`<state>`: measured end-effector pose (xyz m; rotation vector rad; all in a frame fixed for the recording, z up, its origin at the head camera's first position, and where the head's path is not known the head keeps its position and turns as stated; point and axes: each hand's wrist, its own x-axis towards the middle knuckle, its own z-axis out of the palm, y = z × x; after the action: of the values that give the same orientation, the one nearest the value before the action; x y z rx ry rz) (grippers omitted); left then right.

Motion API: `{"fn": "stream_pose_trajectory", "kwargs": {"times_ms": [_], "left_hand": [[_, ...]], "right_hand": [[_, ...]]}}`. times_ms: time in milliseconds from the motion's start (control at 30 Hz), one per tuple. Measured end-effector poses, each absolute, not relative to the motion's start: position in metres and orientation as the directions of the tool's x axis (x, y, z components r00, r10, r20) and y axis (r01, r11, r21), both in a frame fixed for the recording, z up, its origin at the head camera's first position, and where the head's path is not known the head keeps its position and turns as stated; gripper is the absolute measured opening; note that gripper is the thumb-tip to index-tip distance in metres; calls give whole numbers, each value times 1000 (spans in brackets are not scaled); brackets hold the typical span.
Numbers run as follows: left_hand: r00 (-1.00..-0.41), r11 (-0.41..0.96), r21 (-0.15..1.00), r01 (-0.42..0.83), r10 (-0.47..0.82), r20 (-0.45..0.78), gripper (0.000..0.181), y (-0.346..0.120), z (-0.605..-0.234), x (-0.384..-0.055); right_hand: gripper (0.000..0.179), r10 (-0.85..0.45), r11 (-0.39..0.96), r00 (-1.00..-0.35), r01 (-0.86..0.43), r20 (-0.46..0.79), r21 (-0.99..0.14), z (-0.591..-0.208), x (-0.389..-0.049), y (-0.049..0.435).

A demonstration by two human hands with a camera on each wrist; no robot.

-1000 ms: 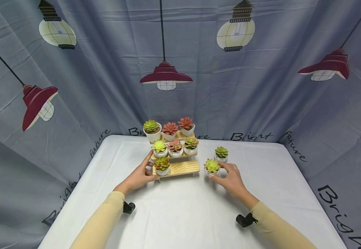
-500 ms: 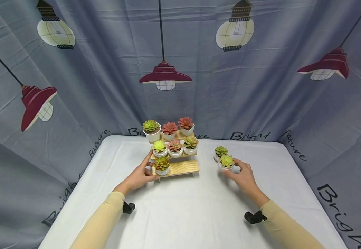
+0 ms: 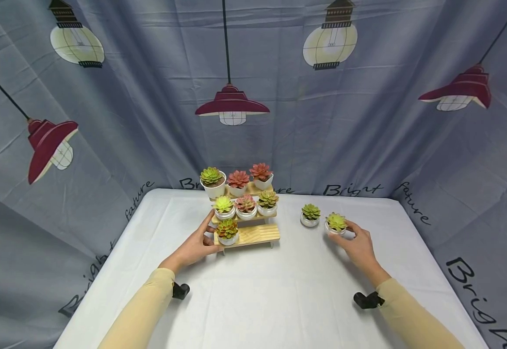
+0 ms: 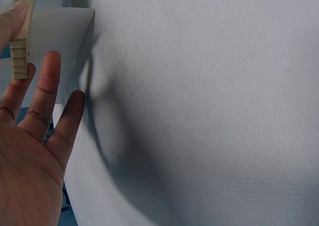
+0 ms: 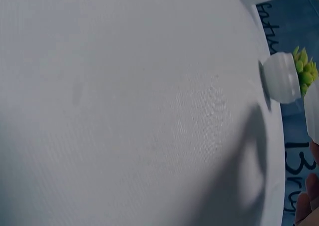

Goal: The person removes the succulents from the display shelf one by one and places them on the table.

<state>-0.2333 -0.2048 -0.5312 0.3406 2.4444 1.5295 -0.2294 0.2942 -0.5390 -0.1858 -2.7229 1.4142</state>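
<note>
My left hand (image 3: 197,246) holds the lower left end of a three-step wooden plant stand (image 3: 257,234). In the left wrist view its thumb lies on the end of a wooden board (image 4: 19,59), with a finger at the opposite face and two others spread. Pinched by its pot in my right hand (image 3: 360,245) is a yellow-green potted succulent (image 3: 336,221), raised over the table. Only the white side of that pot (image 5: 312,111) and some fingertips (image 5: 303,206) show in the right wrist view. Just left of it, a darker green potted succulent (image 3: 310,213) stands on the table.
On the stand's top step are one green succulent (image 3: 212,177) and two red ones (image 3: 238,180). Three more potted succulents (image 3: 246,205) fill the middle step; an orange-green one (image 3: 227,230) sits left on the bottom step. A printed curtain (image 3: 367,145) hangs behind the white table (image 3: 253,300).
My right hand has carried the yellow-green succulent rightward, from between the stand and the darker green succulent, past its front to its right side. The left hand has stayed at the stand.
</note>
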Motion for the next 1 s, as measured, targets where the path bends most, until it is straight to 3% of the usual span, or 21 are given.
{"fn": "stream_pose_trajectory", "kwargs": {"times_ms": [1000], "left_hand": [[-939,399,914,69,334,-75,116,-206,-532,-234]], "right_hand": [[93,245,663,-970,169,-2,-729,-554,-266,315]]}}
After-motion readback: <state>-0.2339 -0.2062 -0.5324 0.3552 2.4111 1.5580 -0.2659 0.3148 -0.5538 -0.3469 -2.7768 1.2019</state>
